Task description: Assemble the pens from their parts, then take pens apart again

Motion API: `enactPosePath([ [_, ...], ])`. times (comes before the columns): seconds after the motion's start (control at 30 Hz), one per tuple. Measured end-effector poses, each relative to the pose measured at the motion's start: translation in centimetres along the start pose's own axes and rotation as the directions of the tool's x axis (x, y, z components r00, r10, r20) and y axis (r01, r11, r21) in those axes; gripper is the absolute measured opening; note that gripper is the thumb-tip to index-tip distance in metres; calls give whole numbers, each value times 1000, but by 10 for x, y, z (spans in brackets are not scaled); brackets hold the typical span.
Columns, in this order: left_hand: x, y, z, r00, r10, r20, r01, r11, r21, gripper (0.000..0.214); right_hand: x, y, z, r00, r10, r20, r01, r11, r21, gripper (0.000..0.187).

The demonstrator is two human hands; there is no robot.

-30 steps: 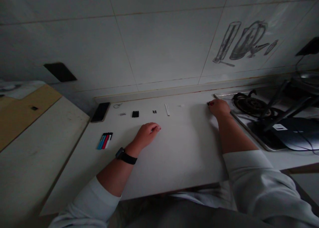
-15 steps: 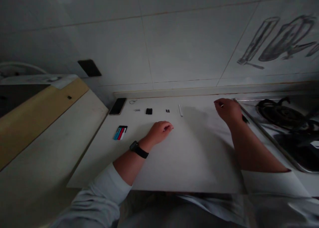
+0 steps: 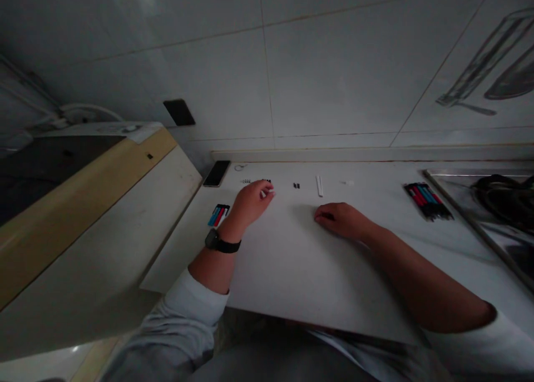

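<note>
My left hand [image 3: 252, 198] is at the back left of the white worktop, its fingers pinched. A pale sliver shows near the fingertips, too small to name. Just behind them, a row of short black pieces [image 3: 267, 180] is mostly hidden. My right hand [image 3: 342, 219] rests low over the middle with fingers curled together; whatever is inside is hidden. Between and behind the hands lie small black parts [image 3: 296, 185] and thin white sticks [image 3: 319, 185]. Small springs [image 3: 246, 181] lie left of the black pieces. Blue, red and white pen barrels [image 3: 218, 215] lie beside my left wrist.
A phone [image 3: 217, 173] and a thin ring [image 3: 241, 167] lie at the back left. Several black, red and blue pens [image 3: 428, 201] lie at right, beside the stove's metal edge [image 3: 479, 221]. Tiny pale parts [image 3: 347, 182] lie near the wall. A cream-edged cabinet [image 3: 167, 143] bounds the left.
My left hand has moved back and left to the black pieces. My right hand has come left from the far right towards the middle, uncovering the pens. The view has turned right.
</note>
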State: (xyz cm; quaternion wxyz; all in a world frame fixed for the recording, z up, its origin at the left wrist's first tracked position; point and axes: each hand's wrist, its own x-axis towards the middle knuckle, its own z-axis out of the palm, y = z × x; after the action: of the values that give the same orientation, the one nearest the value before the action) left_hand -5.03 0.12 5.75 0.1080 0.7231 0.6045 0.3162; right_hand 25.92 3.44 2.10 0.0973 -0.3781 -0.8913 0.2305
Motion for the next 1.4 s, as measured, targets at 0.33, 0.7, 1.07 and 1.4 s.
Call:
enactPosePath([
  [0.33, -15, -98, -79, 835, -549, 51, 454, 738, 499, 18, 0, -3, -1, 1000, 14, -6, -14, 1000, 3, 20],
  [0.7, -16, -86, -79, 773, -574, 271, 361, 749, 556, 24, 0, 2, 1, 1000, 21, -7, -21, 1000, 13, 20],
  [1.07, -13, -29, 5, 917, -9, 398, -79, 976, 203, 8, 1, -4, 3, 1000, 2, -26, -2, 1000, -24, 19],
  [1.4, -19, 26, 54, 882, 331, 335, -337, 941, -42, 12, 3, -18, 18, 975, -161, -156, 159, 987, -28, 23],
])
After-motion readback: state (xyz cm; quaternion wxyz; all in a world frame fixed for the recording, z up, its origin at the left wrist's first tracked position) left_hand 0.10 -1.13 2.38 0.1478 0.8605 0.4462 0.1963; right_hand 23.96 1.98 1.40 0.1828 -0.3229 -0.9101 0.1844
